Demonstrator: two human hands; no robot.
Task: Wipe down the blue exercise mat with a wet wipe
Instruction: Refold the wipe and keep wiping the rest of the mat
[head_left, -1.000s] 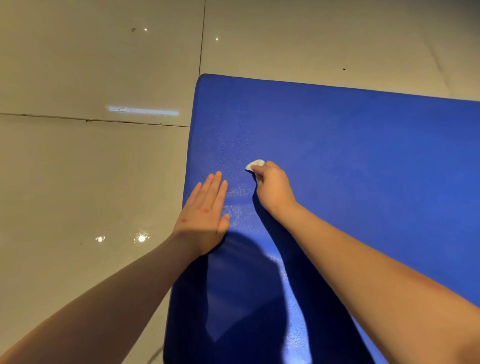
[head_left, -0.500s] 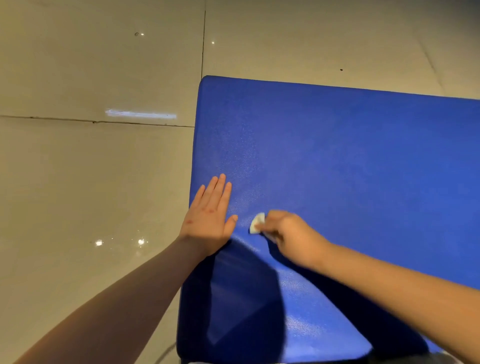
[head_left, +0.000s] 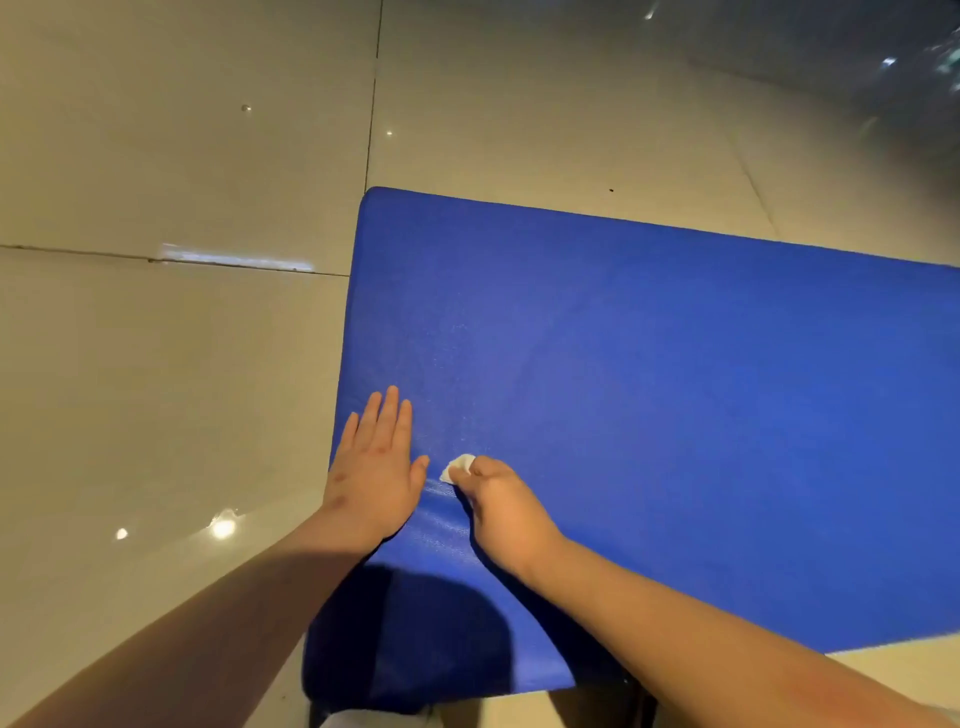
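- The blue exercise mat (head_left: 675, 415) lay flat on a glossy, pale tiled floor (head_left: 182, 389), with its left short edge and far long edge in view and its right end running out of the picture.
- The left hand (head_left: 371, 478) rested palm-down on the mat just inside the left edge. Its fingers (head_left: 390, 415) were straight and close together with the thumb spread to the side, and it held nothing.
- The right hand (head_left: 506, 512) sat just beside the left, knuckles up, with its fingers curled round a small, bunched white wet wipe (head_left: 457, 465).
- The wipe showed only as a crumpled bit beyond the fingertips. It was pressed to the mat close to the left thumb, though the two did not appear to touch.
- Both bare forearms reached in from the lower edge of the view.
- A dark rounded shadow (head_left: 415, 634) fell on the near part of the mat, between the forearms.
- Dark grout lines (head_left: 371, 104) crossed the tiles, and bright spots of reflected light (head_left: 223, 529) glinted on the floor left of the mat.
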